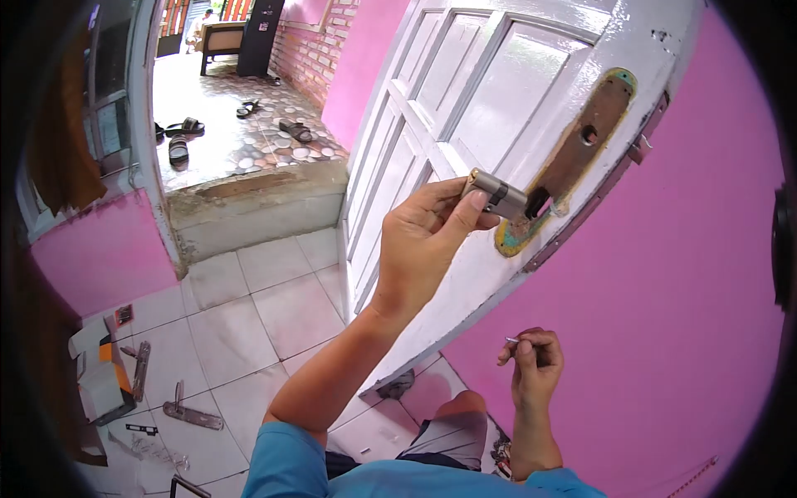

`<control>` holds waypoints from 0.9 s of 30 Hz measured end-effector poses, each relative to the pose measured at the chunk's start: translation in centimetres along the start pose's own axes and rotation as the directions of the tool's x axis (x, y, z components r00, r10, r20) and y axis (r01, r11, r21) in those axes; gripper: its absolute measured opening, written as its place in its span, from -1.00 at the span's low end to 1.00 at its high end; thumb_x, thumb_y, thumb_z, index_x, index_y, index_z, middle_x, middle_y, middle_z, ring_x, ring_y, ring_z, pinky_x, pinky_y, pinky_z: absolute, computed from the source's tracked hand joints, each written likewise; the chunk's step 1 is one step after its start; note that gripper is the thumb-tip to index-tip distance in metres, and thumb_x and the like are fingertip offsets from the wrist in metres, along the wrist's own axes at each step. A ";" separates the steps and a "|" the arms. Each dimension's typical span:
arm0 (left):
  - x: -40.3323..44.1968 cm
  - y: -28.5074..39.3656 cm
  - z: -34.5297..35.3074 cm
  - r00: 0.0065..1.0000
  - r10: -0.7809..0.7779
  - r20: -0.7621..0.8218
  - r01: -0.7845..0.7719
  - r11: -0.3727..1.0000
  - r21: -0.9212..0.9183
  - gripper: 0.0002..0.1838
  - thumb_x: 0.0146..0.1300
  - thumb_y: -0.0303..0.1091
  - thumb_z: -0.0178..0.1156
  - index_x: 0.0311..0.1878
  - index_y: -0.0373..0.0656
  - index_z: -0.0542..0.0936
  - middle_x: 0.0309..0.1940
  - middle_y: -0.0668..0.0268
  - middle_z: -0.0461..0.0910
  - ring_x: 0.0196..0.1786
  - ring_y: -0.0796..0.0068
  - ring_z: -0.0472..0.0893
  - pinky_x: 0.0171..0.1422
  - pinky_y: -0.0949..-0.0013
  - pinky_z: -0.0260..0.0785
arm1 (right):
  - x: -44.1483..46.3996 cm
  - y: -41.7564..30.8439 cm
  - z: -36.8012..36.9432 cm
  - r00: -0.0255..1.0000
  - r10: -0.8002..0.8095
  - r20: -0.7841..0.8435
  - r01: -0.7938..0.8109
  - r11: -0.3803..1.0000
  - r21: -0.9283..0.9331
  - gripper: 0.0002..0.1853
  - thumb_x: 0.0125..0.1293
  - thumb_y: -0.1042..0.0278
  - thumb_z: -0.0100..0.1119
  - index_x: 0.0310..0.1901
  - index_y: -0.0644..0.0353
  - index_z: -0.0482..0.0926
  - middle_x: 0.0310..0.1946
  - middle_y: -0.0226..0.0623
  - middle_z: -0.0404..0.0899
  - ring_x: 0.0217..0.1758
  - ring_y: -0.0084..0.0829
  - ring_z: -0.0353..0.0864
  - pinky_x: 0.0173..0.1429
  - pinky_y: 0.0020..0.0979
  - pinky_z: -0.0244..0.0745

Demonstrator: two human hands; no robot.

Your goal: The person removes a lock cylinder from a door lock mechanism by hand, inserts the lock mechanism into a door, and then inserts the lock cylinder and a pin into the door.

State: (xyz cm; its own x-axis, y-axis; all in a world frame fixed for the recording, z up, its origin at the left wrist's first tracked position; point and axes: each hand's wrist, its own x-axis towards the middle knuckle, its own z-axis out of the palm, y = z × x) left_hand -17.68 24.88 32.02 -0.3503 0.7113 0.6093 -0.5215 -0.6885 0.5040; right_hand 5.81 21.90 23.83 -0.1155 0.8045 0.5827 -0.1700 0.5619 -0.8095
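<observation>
A metal lock cylinder (503, 196) is pinched between the thumb and fingers of my left hand (422, 236), held up at the lower end of the bare lock area on the door. The white panelled door (519, 79) stands open at an angle. Its bare, brownish lock area (573, 158) has a round hole and, lower down, a dark slot beside the cylinder. Lower right, my right hand (538, 369) is closed on a small silvery screw (512, 340), apart from the door.
Door handle plates (193, 415), a black strike plate (142, 429) and an opened box (104, 378) lie on the tiled floor (286, 311) at left. A raised step (257, 199) leads to a porch with sandals (178, 149). A pink wall (664, 332) stands at right.
</observation>
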 end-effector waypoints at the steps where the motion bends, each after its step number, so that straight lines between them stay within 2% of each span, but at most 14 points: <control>1: 0.1 0.0 0.0 1.000 0.019 -0.010 -0.019 1.000 0.001 -0.68 0.47 -0.43 0.19 0.15 -0.49 0.54 -0.07 0.03 0.69 -0.09 0.37 0.73 0.07 0.34 0.63 | 0.0 0.0 0.0 1.000 0.004 -0.004 -0.004 1.000 -0.011 -0.91 0.44 0.48 0.21 -0.14 0.25 0.50 -0.28 -0.23 0.55 -0.38 -0.35 0.66 -0.38 -0.34 0.63; 5: 0.2 -0.3 -0.5 1.000 -0.001 0.000 0.001 0.999 -0.043 -0.71 0.45 -0.50 0.19 0.13 -0.50 0.53 -0.07 0.02 0.69 -0.07 0.35 0.73 0.12 0.32 0.63 | -0.1 0.3 -0.1 0.999 0.030 -0.036 -0.031 0.999 -0.030 -0.89 0.40 0.50 0.26 -0.16 0.27 0.51 -0.29 -0.20 0.57 -0.34 -0.32 0.69 -0.31 -0.27 0.69; 15: 1.5 -2.1 -1.1 0.990 -0.076 0.119 0.093 0.985 -0.143 -0.75 0.44 -0.51 0.21 0.08 -0.48 0.56 -0.04 0.01 0.69 0.04 0.28 0.72 0.19 0.28 0.60 | 0.5 -0.3 2.5 0.994 -0.038 -0.102 0.025 0.992 -0.123 -0.88 0.41 0.48 0.27 -0.15 0.28 0.51 -0.28 -0.18 0.56 -0.34 -0.29 0.68 -0.33 -0.26 0.67; 17: 1.6 -2.3 -0.9 0.986 -0.096 0.132 0.117 0.980 -0.162 -0.75 0.44 -0.51 0.21 0.08 -0.48 0.56 -0.04 0.01 0.69 0.04 0.28 0.71 0.20 0.28 0.60 | 0.5 -0.2 2.7 0.995 -0.048 -0.087 0.034 0.987 -0.158 -0.91 0.43 0.46 0.23 -0.13 0.22 0.51 -0.30 -0.24 0.54 -0.37 -0.38 0.62 -0.38 -0.35 0.61; 20: 1.6 -2.6 -0.6 0.984 -0.095 0.150 0.121 0.977 -0.175 -0.76 0.43 -0.51 0.22 0.07 -0.47 0.57 -0.03 0.02 0.69 0.03 0.31 0.71 0.18 0.32 0.59 | 0.5 -0.1 2.8 0.994 -0.056 -0.098 0.041 0.988 -0.147 -0.90 0.43 0.45 0.23 -0.13 0.22 0.51 -0.30 -0.24 0.55 -0.36 -0.38 0.62 -0.38 -0.35 0.61; 22: 1.5 -3.0 -0.3 0.989 -0.072 0.130 0.096 0.978 -0.188 -0.72 0.39 -0.42 0.31 0.07 -0.39 0.63 -0.06 0.17 0.71 0.02 0.51 0.69 0.14 0.47 0.55 | 0.5 -0.2 2.7 0.994 -0.053 -0.096 0.039 0.990 -0.138 -0.90 0.44 0.45 0.24 -0.13 0.22 0.51 -0.30 -0.24 0.55 -0.35 -0.38 0.62 -0.38 -0.35 0.62; 27: 1.4 -3.1 0.1 0.992 -0.066 0.107 0.075 0.993 -0.086 -0.74 0.40 -0.45 0.29 0.06 -0.41 0.61 -0.09 0.15 0.71 -0.03 0.49 0.70 0.10 0.45 0.56 | 0.5 -0.6 2.2 0.993 -0.075 -0.089 0.065 0.991 -0.116 -0.89 0.44 0.43 0.24 -0.14 0.23 0.50 -0.29 -0.23 0.54 -0.36 -0.37 0.62 -0.38 -0.35 0.62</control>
State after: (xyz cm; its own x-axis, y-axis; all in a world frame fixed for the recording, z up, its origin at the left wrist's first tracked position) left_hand -16.47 27.99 31.38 -0.2297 0.7360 0.6368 -0.6111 -0.6183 0.4942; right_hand 3.70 21.57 24.78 -0.0151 0.7739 0.6331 -0.0625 0.6312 -0.7731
